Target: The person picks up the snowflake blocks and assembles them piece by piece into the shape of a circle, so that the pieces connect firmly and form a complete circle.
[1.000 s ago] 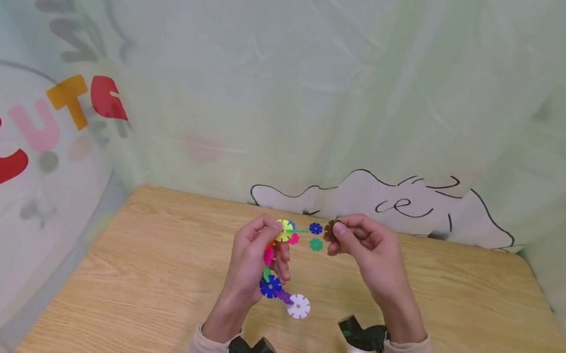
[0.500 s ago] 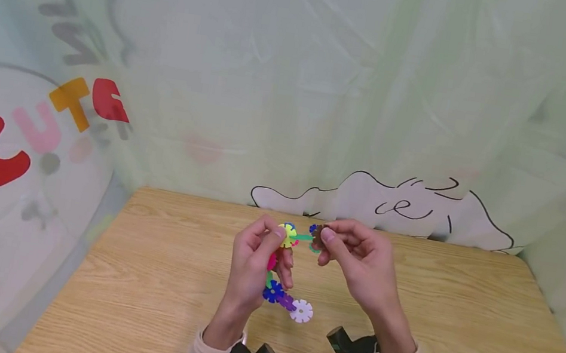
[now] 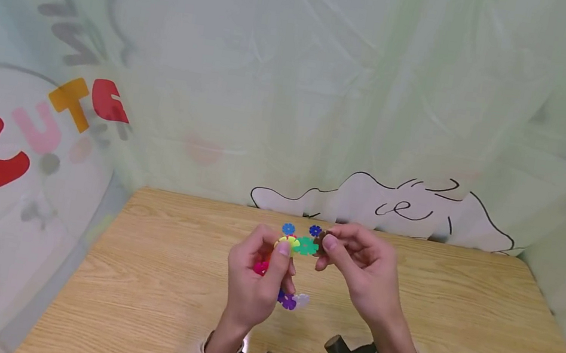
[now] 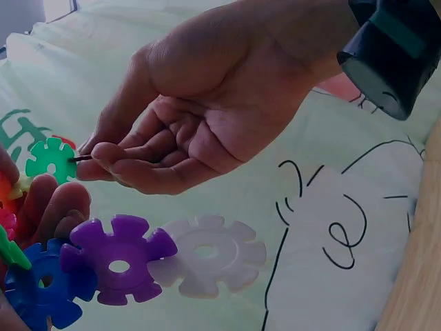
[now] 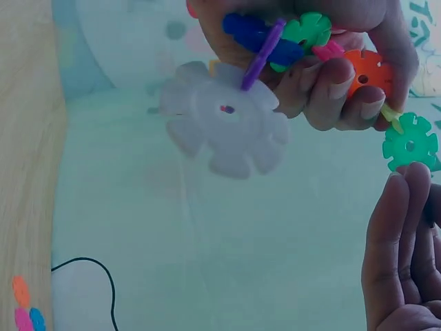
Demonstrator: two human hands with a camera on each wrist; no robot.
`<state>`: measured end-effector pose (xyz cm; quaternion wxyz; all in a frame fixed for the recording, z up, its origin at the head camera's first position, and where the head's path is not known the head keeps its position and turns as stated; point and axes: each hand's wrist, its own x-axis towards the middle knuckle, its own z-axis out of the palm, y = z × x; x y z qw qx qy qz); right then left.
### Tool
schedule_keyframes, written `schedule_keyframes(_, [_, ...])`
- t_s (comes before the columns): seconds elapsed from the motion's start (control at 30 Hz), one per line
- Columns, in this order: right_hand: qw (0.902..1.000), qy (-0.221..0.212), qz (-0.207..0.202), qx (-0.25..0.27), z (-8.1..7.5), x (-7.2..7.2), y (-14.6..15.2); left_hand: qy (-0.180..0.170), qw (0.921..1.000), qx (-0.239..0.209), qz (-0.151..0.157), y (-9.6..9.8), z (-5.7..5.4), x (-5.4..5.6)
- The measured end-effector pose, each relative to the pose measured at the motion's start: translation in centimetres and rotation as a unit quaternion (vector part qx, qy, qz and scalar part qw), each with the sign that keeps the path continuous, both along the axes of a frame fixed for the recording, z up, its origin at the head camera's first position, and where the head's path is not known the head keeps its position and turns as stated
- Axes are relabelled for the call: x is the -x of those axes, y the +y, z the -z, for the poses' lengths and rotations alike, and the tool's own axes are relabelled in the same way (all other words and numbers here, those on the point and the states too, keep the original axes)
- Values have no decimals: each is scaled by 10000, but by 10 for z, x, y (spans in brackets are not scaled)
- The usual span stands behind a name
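My left hand (image 3: 257,281) grips a chain of interlocking snowflake discs, its thumb over the yellow disc (image 3: 287,241). A green disc (image 3: 306,246) sticks out from the yellow one toward the right. At the chain's other end hang a dark blue disc (image 4: 45,283), a purple disc (image 4: 118,261) and a white disc (image 4: 207,255). An orange disc (image 5: 372,74) shows within the left fingers. My right hand (image 3: 364,269) pinches a brown disc (image 3: 321,245) between thumb and fingers, edge-on against the green disc's rim. Its fingers cover most of the brown disc.
Behind the hands, a light blue disc (image 3: 289,229) and a dark blue loose disc (image 3: 315,230) lie on the wooden table (image 3: 138,277). In the right wrist view, a loose orange disc (image 5: 21,292) lies near a pink one. A printed curtain (image 3: 249,105) stands at the table's back edge.
The right hand has moved left, bringing the brown disc to the green disc. The left hand has turned the chain, so the green disc now faces the head camera flat.
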<state>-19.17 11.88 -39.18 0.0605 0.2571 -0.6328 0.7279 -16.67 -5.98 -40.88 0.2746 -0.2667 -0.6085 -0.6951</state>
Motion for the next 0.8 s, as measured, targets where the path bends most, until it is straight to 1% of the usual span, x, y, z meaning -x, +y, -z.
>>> schedule_keyframes(0.07, [10000, 62, 2, -40, -1, -2, 1, 234, 9997, 98, -24, 1, -2, -1])
schedule_keyframes(0.17, [9998, 156, 95, -92, -3, -6, 2, 463, 9986, 241, -52, 1, -3, -1])
schedule_keyframes(0.3, [9998, 104, 158, -40, -5, -9, 2, 603, 9974, 395, -19, 3, -1, 1])
schedule_keyframes(0.5, [9998, -57, 147, 146, -6, -10, 1, 457, 9975, 536, 114, 4, 3, 3])
schedule_keyframes(0.6, [9997, -10, 81, 236, -5, -9, 0, 362, 9977, 544, 198, 5, 4, 3])
schedule_keyframes(0.7, [9997, 1, 239, 79, -4, -6, 0, 176, 9986, 463, 203, 6, 6, 5])
schedule_keyframes(0.77, [9989, -4, 447, -171, -2, -3, 1, -15, 9991, 373, 175, 7, 10, 8])
schedule_keyframes(0.8, [9977, -32, 561, -392, 0, 0, 2, -155, 9993, 311, 170, 8, 12, 9])
